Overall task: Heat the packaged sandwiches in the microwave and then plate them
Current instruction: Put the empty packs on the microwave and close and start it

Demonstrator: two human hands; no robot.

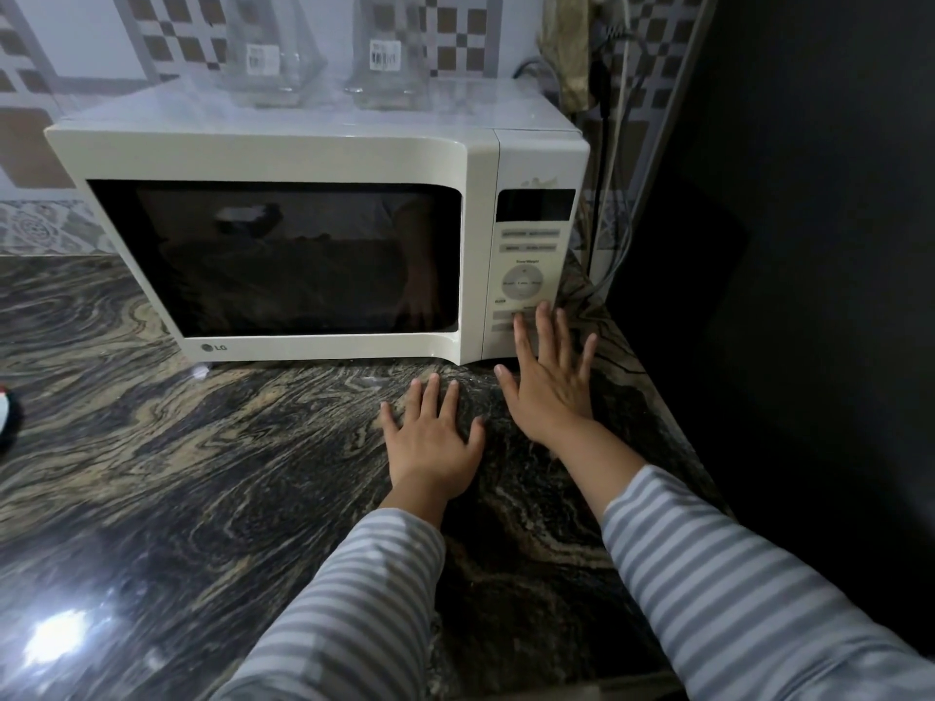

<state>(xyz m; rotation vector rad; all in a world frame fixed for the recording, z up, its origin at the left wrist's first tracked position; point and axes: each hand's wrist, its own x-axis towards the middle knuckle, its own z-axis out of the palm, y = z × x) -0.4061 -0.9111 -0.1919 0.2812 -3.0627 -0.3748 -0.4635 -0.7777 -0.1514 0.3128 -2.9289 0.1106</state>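
Microwave (pixel 283 235): cream-white, sits on the counter (pixel 152 447) against the tiled wall (pixel 60 53). Door shut; dark window shows only reflections, so contents can't be told.
Control panel (pixel 526 265): on the microwave's right side, w/ dark display up top, rows of buttons, a round dial pad below.
Sandwiches: not visible anywhere on the counter; can't tell if they're inside the microwave.
Right hand (pixel 549 382): fingers straight & spread apart, gripping nothing. Fingertips overlap the lowest buttons of the control panel; whether they actually press can't be told. Palm is over the counter just in front of the microwave's right corner.
Left hand (pixel 430 437): flat, fingers straight & slightly apart, holding nothing. Lies over the counter in front of the microwave's lower right edge, just beside the right hand, not touching it.
Sleeves (pixel 733 574): grey-white stripes on both forearms.
Counter: dark marbled stone w/ tan swirls, bright glare at lower left.
Glass jars (pixel 389 48): two clear ones w/ barcode labels, standing on top of the microwave.
Cables (pixel 607 144): hang down the wall to the right of the microwave, next to a dark panel (pixel 809 245).
Left edge: small red-white-black object (pixel 7 417), mostly cut off, can't identify.
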